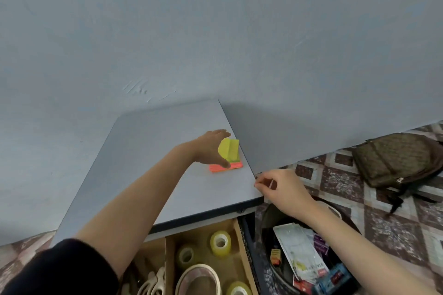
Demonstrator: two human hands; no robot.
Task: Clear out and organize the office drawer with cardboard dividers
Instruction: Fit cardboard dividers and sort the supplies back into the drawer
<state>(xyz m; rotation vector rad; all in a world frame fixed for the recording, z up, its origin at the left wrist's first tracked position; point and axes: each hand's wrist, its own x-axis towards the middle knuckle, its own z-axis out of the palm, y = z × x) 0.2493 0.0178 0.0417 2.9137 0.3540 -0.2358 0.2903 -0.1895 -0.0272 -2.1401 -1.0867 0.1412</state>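
A pale blue wall [215,19] backs a grey desk [148,151]; a brown bag [395,158] lies on patterned floor tiles [335,175].

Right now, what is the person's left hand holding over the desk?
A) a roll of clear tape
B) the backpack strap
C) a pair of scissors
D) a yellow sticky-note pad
D: the left hand grips the yellow sticky-note pad right by the orange pad on the desk, while the tape rolls lie in the open drawer.
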